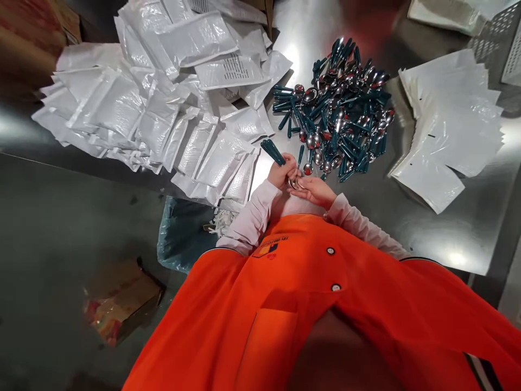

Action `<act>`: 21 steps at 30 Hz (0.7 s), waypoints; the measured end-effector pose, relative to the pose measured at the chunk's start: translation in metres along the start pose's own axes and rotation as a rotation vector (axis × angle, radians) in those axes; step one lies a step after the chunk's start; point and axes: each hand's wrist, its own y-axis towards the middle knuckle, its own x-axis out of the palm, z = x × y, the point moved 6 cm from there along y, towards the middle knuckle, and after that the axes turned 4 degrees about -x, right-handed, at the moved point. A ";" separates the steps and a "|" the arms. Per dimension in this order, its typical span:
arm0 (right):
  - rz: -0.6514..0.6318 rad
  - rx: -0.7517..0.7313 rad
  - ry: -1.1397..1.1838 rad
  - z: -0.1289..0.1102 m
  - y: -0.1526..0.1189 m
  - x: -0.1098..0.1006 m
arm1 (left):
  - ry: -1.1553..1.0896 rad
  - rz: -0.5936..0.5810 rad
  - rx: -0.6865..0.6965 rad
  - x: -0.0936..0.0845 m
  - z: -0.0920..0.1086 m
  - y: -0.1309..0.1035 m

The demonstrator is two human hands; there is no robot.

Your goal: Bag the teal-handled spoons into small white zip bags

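Bench (456,239) of shiny metal is spanned from 9 to 3 o'clock, and its near edge is met by an orange garment (211,315) at 6 o'clock. From the hands, the widest heap, made of white padded packets (118,108), is seen overlapping at 10 o'clock, with printed lines shown on a few. Flat white bags (451,119) are fanned out in a stack between 2 and 3 o'clock. A pile of spoons (342,114), with dark green handles and shiny bowls, is jumbled at 1 o'clock, between packets and bags. Off the bench, a cardboard box (124,304) is set on the floor between 7 and 8 o'clock, and a blue-lined bin (179,233) is placed nearer, at 8 o'clock. A spoon bundle (272,152) is held close to the bench's near edge, its handles aimed at 11 o'clock. The handles are pinched in the grip of the left hand (282,171), while the bowls are closed between the thumb and fingers of the right hand (319,193).
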 end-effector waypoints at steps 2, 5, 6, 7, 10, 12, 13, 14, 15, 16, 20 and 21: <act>0.034 -0.010 -0.057 0.009 0.003 -0.002 | -0.008 -0.005 -0.044 -0.010 -0.011 -0.004; -0.048 0.028 -0.417 0.020 0.015 -0.008 | -0.140 0.079 -0.057 -0.030 -0.022 -0.009; -0.091 -0.006 -0.626 0.019 0.021 -0.012 | -0.177 0.121 -0.055 -0.037 -0.024 -0.010; -0.132 -0.083 -0.855 0.014 0.029 -0.015 | -0.196 0.167 -0.052 -0.044 -0.025 -0.011; -0.265 -0.440 -1.415 -0.006 0.053 -0.019 | -0.172 0.310 -0.032 -0.066 -0.020 -0.012; -0.407 -0.574 -1.690 -0.010 0.067 -0.018 | -0.122 0.392 -0.008 -0.081 -0.013 -0.011; -0.490 -0.592 -1.810 -0.010 0.073 -0.018 | -0.092 0.427 0.001 -0.088 -0.009 -0.011; -0.559 -0.591 -1.914 -0.008 0.079 -0.018 | -0.060 0.449 0.004 -0.093 -0.006 -0.010; -0.612 -0.578 -1.996 -0.007 0.083 -0.017 | -0.029 0.451 -0.003 -0.098 -0.003 -0.008; -0.647 -0.558 -2.056 -0.006 0.085 -0.016 | 0.001 0.436 -0.021 -0.100 -0.001 -0.006; -0.658 -0.517 -2.097 0.000 0.084 -0.009 | 0.058 0.363 -0.158 -0.103 -0.005 0.002; -0.634 -0.539 -2.067 0.002 0.082 -0.006 | 0.058 0.372 -0.179 -0.103 -0.007 0.002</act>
